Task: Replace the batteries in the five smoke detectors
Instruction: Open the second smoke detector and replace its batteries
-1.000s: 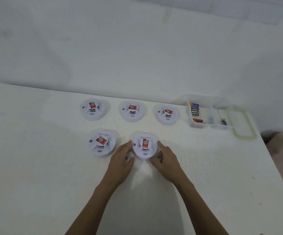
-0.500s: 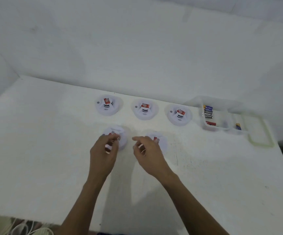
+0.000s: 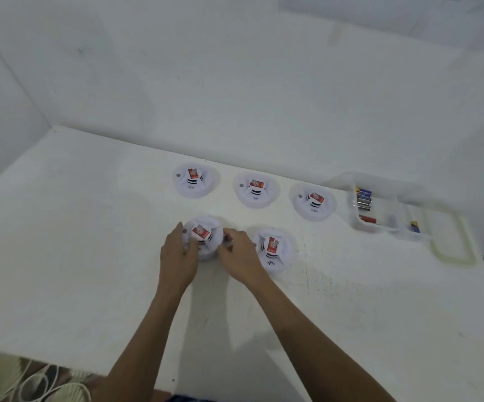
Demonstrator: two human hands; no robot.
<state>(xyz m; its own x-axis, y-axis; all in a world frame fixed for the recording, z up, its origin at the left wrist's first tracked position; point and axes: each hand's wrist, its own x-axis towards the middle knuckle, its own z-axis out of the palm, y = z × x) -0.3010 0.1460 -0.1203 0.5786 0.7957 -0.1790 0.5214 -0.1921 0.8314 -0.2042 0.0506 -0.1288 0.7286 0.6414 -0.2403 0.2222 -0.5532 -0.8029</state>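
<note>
My left hand (image 3: 178,253) and right hand (image 3: 239,255) curl round the front-left detector (image 3: 204,237) on the table (image 3: 90,256), gripping its two sides. Just right of my right hand sits the front-right detector (image 3: 272,248). Beyond, a back row of detectors (image 3: 256,188); far right, the battery box (image 3: 380,211).

Five white smoke detectors (image 3: 195,185) sit on the one desk (image 3: 90,256), three in the far row and two in the near row. One clear compartment box (image 3: 380,227) holds several batteries (image 3: 364,200), too small to count exactly. One green-rimmed lid (image 3: 450,242) lies beside it.
</note>
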